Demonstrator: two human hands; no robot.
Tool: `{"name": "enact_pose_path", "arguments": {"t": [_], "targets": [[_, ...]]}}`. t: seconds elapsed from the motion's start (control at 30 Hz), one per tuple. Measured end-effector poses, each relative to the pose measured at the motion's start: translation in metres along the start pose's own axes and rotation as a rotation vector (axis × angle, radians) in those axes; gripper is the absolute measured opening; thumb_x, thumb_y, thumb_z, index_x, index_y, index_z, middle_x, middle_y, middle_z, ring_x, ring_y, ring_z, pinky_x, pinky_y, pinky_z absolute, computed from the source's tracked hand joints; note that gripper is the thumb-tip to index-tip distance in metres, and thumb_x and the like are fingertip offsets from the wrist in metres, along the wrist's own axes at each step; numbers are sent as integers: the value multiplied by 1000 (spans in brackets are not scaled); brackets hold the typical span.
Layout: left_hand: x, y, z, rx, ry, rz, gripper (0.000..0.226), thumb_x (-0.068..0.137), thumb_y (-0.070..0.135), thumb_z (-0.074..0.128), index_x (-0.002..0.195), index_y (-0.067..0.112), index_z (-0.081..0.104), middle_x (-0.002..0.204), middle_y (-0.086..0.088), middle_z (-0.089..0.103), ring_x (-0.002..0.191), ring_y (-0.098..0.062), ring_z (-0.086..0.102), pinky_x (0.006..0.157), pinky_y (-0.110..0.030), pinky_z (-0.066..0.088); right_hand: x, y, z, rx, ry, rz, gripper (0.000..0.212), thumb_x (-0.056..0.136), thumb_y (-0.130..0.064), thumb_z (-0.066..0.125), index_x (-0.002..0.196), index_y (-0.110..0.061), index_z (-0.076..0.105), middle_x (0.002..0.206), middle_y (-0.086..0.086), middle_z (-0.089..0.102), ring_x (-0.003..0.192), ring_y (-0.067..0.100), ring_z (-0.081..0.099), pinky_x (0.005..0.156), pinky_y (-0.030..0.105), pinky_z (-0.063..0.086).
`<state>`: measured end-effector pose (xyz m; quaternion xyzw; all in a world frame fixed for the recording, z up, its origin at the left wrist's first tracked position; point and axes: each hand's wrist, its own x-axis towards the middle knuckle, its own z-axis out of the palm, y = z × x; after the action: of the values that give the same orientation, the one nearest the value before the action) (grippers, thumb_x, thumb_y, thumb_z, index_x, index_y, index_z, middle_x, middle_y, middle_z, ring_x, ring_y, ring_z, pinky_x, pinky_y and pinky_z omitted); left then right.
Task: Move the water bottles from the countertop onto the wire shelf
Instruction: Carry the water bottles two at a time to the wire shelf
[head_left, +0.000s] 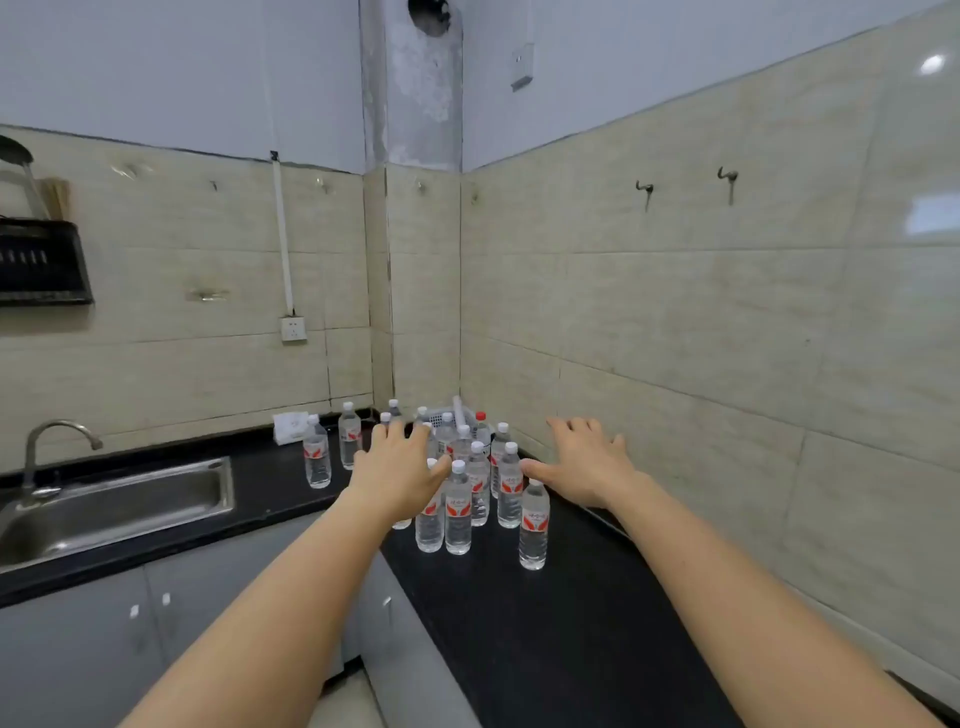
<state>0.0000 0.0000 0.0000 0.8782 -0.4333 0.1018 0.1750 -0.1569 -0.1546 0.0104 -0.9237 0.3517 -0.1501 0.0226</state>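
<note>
Both bare arms reach straight forward over the black desk (545, 649), palms down. The left hand (397, 467) has its fingers spread wide and straight, hovering over the left side of the bottle cluster and hiding a few bottles behind it. Whether it touches any cap cannot be told. The right hand (587, 462) is just as wide, thumb pointing toward the cluster, held just right of the bottles and near the tiled wall. It grips nothing. A white lattice basket (439, 417) sits at the desk's far corner behind the bottles, with a pale tube-like item (457, 405) sticking up from it that is too small to identify. A steel sink (156, 499) is set into the desk's left stretch, with a curved tap (52, 452) at its back edge. The water bottles (458, 509) stand upright and close together toward that far corner. They are clear plastic with white caps and red-and-white labels, and one at the back has a red cap (480, 417). The nearest bottle (533, 530) stands slightly apart on the right, and two more (317, 462) stand apart to the left of the cluster.
</note>
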Motion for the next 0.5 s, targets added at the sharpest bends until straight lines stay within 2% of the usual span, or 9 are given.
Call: {"name": "enact_pose_path", "arguments": {"t": [0.23,0.5], "targets": [[90,-26,63,-59,-77,-15,60,93,50,38,141,15,34,145,-13,36,134,-33,28,101,-50,39,85,5,63,-8,-96,49,71,90,-57,49,145,-17,31,147,10,39,136,29,29,109,56,26],[199,-82,161,-98,-183,111,49,93,41,40,135,15,42,138,-11,43,128,-29,35,98,-45,42,189,8,166,-7,-178,207,70,88,-52,53,144,-16,33,147,10,38,137,29,29,110,55,23]]}}
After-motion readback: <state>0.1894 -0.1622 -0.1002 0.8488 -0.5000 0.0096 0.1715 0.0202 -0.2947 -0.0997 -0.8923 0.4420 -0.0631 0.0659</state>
